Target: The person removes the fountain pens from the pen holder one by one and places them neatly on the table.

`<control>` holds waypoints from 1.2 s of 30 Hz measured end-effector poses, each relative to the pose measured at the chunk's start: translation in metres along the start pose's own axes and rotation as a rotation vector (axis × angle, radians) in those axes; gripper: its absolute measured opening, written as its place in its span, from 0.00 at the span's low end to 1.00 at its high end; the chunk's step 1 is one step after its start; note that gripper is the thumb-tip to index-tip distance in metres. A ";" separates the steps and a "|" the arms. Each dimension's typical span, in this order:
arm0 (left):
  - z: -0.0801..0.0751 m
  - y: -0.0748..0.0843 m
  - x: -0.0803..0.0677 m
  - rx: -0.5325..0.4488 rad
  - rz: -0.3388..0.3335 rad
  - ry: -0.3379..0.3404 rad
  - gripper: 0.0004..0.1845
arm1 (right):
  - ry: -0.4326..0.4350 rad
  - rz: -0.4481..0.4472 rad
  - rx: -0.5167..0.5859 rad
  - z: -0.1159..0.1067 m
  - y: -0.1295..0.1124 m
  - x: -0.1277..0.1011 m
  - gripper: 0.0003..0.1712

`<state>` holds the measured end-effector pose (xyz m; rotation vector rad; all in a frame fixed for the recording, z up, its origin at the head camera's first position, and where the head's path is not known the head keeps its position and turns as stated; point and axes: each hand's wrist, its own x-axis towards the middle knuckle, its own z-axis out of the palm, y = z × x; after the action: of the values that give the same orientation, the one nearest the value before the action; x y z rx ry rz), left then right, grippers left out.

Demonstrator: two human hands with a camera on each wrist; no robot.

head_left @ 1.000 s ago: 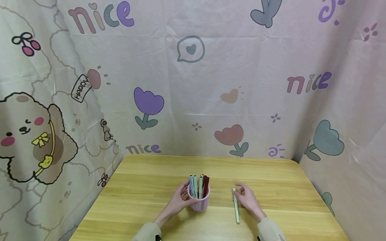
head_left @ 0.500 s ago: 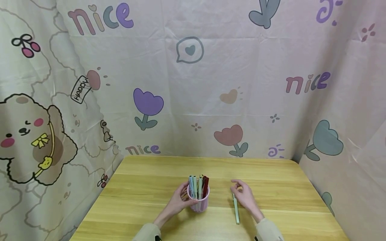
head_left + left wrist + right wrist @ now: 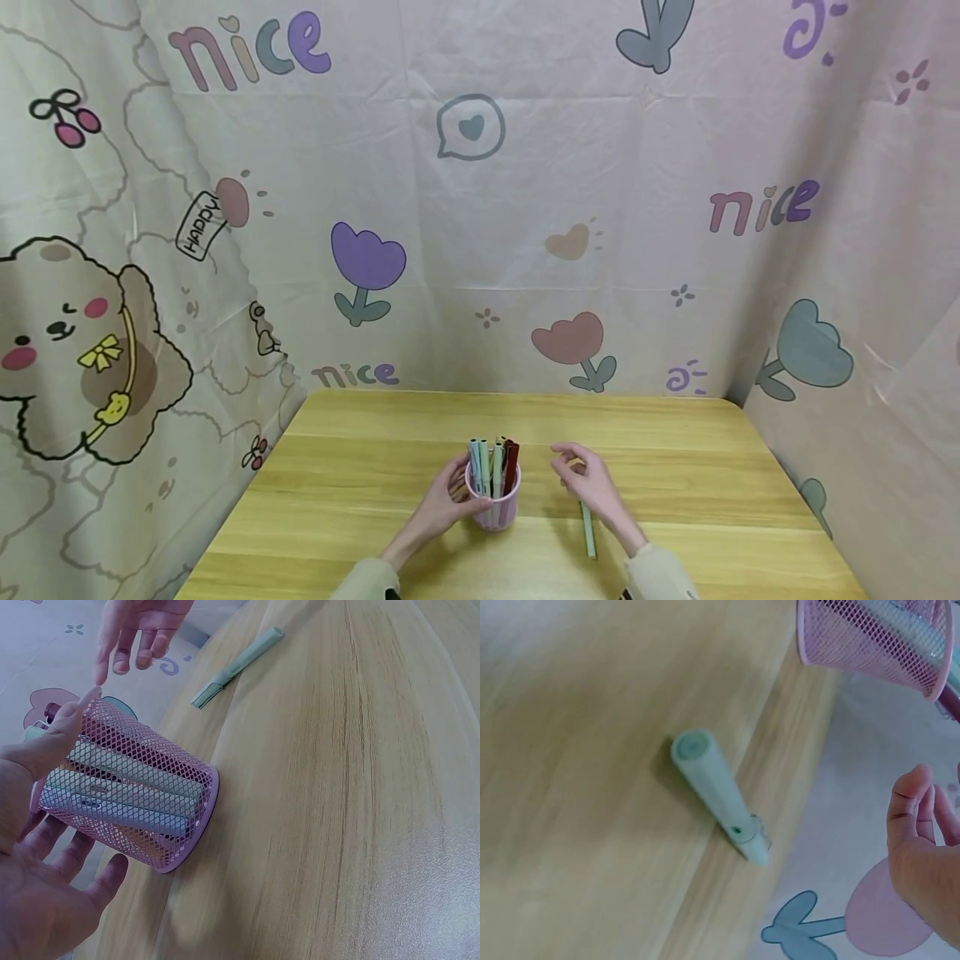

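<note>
Fingers (image 3: 564, 457) of right hand (image 3: 588, 487) loosely spread, empty, seemingly just above green pen (image 3: 588, 530), beside pink mesh cup (image 3: 493, 504).

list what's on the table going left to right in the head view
left hand → pink mesh pen cup → right hand; the green pen overlaps the right hand, so it is left unplaced.

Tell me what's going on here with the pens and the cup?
A person sits at a wooden table. Their left hand holds a pink mesh pen cup, upright and filled with several pens. Their right hand hovers empty, fingers relaxed, between the cup and a pale green pen lying flat on the table, touching neither.
</note>
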<state>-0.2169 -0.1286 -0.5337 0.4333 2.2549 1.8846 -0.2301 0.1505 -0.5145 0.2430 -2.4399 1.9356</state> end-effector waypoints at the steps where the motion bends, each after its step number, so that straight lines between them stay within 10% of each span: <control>1: 0.000 0.000 0.000 0.001 -0.001 0.000 0.51 | -0.014 -0.004 -0.006 0.001 -0.001 0.000 0.18; 36: 0.000 -0.001 0.000 -0.011 0.005 -0.008 0.50 | 0.030 -0.105 -0.174 0.043 -0.016 0.013 0.14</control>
<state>-0.2173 -0.1291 -0.5343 0.4443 2.2389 1.8937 -0.2376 0.1040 -0.5074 0.3281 -2.5023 1.6624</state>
